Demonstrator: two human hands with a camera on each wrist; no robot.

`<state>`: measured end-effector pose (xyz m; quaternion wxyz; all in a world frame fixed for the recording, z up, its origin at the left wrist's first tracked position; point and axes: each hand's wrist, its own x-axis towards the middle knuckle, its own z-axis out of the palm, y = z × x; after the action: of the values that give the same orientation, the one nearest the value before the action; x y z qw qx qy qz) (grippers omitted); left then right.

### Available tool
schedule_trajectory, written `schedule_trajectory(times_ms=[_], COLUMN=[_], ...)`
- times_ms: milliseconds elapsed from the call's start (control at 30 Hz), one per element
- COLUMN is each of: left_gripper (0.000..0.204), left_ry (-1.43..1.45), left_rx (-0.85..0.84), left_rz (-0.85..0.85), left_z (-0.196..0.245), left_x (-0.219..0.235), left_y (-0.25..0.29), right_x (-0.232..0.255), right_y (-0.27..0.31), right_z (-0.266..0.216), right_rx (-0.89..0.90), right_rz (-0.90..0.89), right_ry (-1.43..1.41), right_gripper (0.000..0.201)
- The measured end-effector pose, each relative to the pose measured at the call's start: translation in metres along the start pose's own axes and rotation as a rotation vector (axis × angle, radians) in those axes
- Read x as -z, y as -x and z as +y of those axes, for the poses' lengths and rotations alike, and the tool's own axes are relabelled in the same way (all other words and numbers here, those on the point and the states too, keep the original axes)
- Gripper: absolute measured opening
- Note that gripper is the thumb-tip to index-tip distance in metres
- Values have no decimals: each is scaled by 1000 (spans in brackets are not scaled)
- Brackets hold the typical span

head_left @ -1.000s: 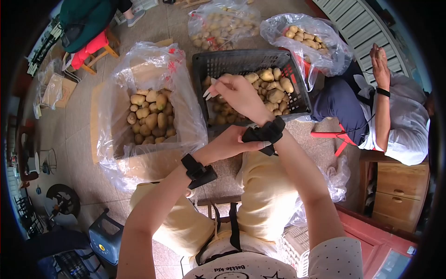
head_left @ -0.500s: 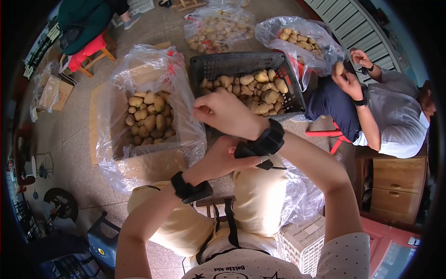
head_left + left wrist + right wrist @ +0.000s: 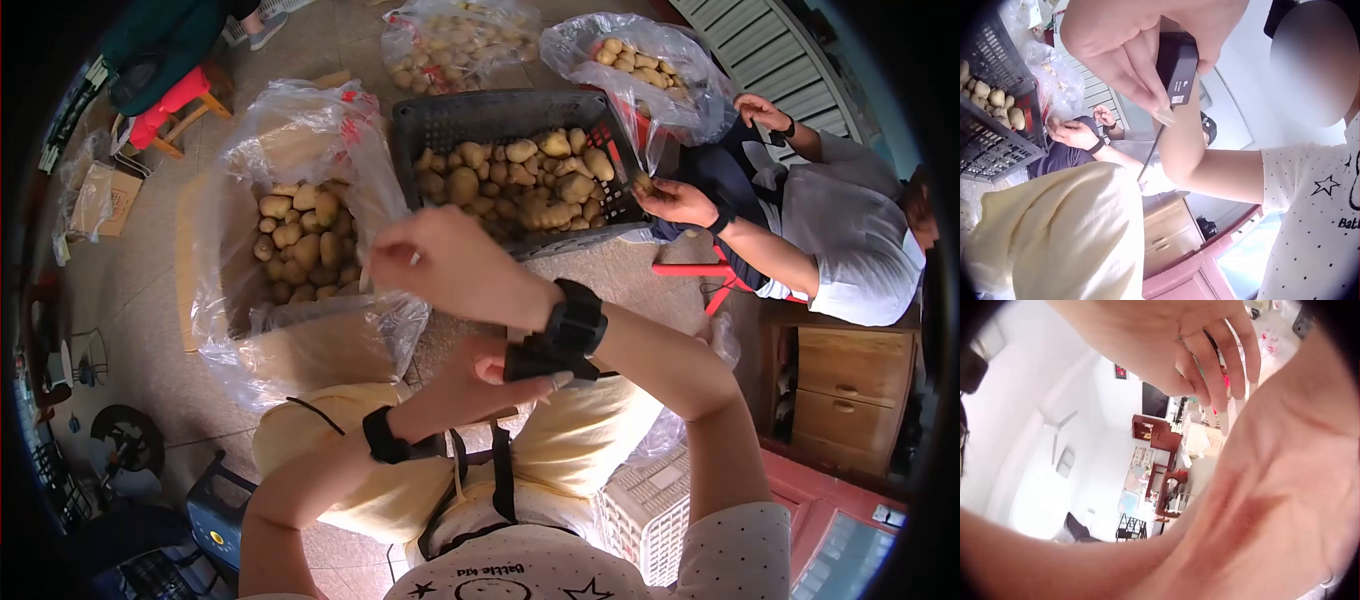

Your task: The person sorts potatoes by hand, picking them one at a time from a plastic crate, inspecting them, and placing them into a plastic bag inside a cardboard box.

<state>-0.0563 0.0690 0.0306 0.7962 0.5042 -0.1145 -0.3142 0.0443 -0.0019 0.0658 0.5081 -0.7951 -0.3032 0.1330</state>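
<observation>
My left hand (image 3: 455, 380) grips the black wrist camera (image 3: 535, 362) strapped to my right wrist. In the left wrist view its fingers (image 3: 1141, 78) curl around the small black box, with long nails near the box's lower end. My right hand (image 3: 450, 262) is held out in front of the body with nothing in it, fingers loosely bent. Seen from the right wrist, its fingers (image 3: 1232, 365) hang relaxed and slightly spread. Beyond the hands stand a black crate (image 3: 430, 115) of potatoes (image 3: 535, 185) and a plastic-lined cardboard box (image 3: 320, 355) with more potatoes (image 3: 300, 240).
A person (image 3: 835, 215) sits on a red stool (image 3: 690, 269) at the right, holding a potato (image 3: 643, 184). Two clear bags (image 3: 460, 45) of potatoes lie behind the crate. A white basket (image 3: 650, 490) stands beside my leg, and a blue stool (image 3: 218, 505) is at the left.
My right hand has moved left and down, away from over the crate, with the left hand staying at its wrist camera. The seated person's hand has lowered with a potato toward the crate.
</observation>
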Motion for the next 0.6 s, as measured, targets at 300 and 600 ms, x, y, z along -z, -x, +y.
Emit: schedule_trajectory(times_ms=[300, 600], left_gripper=[36, 27], left_ry=[-663, -773], left_rx=[240, -485], left_rz=[-336, -246], left_z=[-3, -44], left_x=[-55, -114], left_y=[-35, -65], right_x=[50, 49], right_y=[-11, -5], right_z=[-50, -68], right_rx=[-139, -91], right_rz=[176, 124], right_ry=[-569, -550], right_gripper=[26, 27])
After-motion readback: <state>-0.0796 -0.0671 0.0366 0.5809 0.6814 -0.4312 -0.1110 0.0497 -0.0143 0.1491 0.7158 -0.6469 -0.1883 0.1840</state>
